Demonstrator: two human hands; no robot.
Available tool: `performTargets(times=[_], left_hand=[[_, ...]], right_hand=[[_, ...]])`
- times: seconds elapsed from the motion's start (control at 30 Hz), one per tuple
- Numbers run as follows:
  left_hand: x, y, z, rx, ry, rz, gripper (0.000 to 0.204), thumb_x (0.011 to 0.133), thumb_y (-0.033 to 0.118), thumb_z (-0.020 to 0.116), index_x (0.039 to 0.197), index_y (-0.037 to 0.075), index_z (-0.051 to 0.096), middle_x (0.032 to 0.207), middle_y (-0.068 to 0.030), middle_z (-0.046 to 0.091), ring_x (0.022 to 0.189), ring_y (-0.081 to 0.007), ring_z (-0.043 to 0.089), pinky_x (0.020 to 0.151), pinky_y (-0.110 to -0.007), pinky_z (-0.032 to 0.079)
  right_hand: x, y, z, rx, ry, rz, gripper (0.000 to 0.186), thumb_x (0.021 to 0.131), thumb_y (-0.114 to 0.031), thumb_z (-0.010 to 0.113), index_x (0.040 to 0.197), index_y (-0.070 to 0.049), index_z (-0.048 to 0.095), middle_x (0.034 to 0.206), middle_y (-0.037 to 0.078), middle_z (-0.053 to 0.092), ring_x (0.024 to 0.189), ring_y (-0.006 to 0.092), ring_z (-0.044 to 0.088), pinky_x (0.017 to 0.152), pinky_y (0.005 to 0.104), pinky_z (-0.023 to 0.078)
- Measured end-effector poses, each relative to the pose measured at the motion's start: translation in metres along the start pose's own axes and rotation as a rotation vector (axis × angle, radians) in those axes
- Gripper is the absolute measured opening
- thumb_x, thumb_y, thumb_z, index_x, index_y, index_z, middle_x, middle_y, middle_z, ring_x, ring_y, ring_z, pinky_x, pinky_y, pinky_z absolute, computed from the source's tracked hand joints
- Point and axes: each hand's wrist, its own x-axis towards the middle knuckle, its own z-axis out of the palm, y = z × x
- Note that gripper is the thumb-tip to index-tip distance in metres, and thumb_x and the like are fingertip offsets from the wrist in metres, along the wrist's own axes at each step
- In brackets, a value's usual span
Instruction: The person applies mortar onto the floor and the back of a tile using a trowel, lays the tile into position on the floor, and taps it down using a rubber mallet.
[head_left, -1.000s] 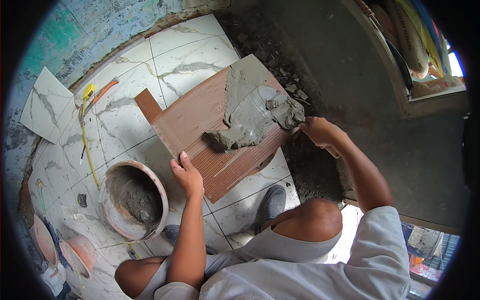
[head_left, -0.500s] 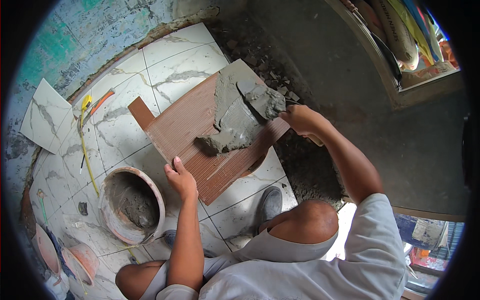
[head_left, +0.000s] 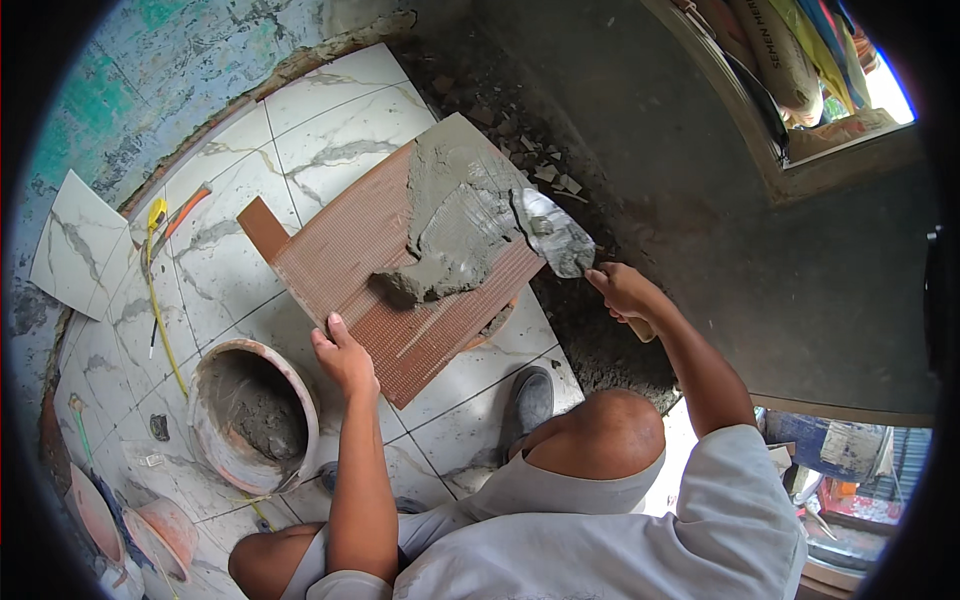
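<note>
Across mid-frame, right hand (head_left: 628,298) curls fingers round the trowel (head_left: 553,234), left hand (head_left: 347,360) pinches the tile (head_left: 340,245): spreading mortar (head_left: 450,236), seemingly, next stroke wants even pressure.

Tile back (head_left: 330,235) matt, ridged, ceramic-looking; mortar (head_left: 455,225) wet, rough in the lump, smooth where smeared; trowel blade (head_left: 550,232) metal, shiny under grey smears; handle (head_left: 641,329) wood-looking; floor tiles (head_left: 350,112) glossy; bucket (head_left: 207,430) matt, crusted; wall (head_left: 110,110) rough, flaky.
</note>
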Motion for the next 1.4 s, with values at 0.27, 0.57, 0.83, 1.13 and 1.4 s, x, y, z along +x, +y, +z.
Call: performTargets(times=[0.27,0.57,0.83,1.13,1.4], left_hand=[[-0.006,0.004,0.001,0.114,0.042,0.151,0.035,0.098,0.028,0.054,0.096,-0.007,0.051,0.093,-0.0223,0.060,0.083,-0.0326,0.057,0.080,-0.042,0.045],[-0.010,0.009,0.001,0.128,0.053,0.070,0.037,0.098,0.027,0.054,0.101,-0.009,0.050,0.100,-0.0255,0.061,0.088,-0.0369,0.060,0.081,-0.044,0.046],[-0.011,0.009,-0.001,0.148,0.065,0.152,0.036,0.098,0.028,0.053,0.094,-0.007,0.049,0.091,-0.0224,0.060,0.080,-0.0340,0.058,0.078,-0.044,0.045],[-0.007,0.001,-0.002,0.145,0.070,0.143,0.037,0.098,0.029,0.053,0.096,-0.008,0.050,0.094,-0.0230,0.060,0.084,-0.0331,0.058,0.079,-0.043,0.045],[-0.007,0.003,-0.003,-0.173,0.003,-0.027,0.035,0.101,0.030,0.046,0.098,-0.004,0.051,0.094,-0.0133,0.057,0.084,-0.0225,0.053,0.080,-0.035,0.044]], right_hand=[[-0.055,-0.027,-0.029,-0.275,0.173,-0.138,0.041,0.097,-0.039,0.051,0.102,0.001,0.060,0.072,0.019,0.062,0.065,0.0341,0.064,0.060,0.0437,0.052],[-0.055,-0.114,0.051,-0.686,-0.036,-0.403,0.042,0.096,-0.036,0.049,0.106,0.002,0.062,0.097,0.026,0.067,0.096,0.0418,0.064,0.085,0.0476,0.051],[-0.032,-0.029,0.020,-0.604,0.039,-0.147,0.048,0.096,-0.041,0.046,0.113,0.001,0.061,0.099,0.025,0.067,0.092,0.0386,0.066,0.082,0.0462,0.052],[-0.036,0.029,-0.033,-0.112,0.119,0.082,0.040,0.100,-0.039,0.046,0.105,0.000,0.057,0.061,0.004,0.052,0.048,0.0145,0.054,0.044,0.0329,0.048],[-0.056,-0.095,0.034,-0.226,-0.379,-0.165,0.043,0.100,-0.040,0.045,0.096,0.002,0.055,0.062,0.002,0.050,0.050,0.0131,0.054,0.045,0.0303,0.047]])
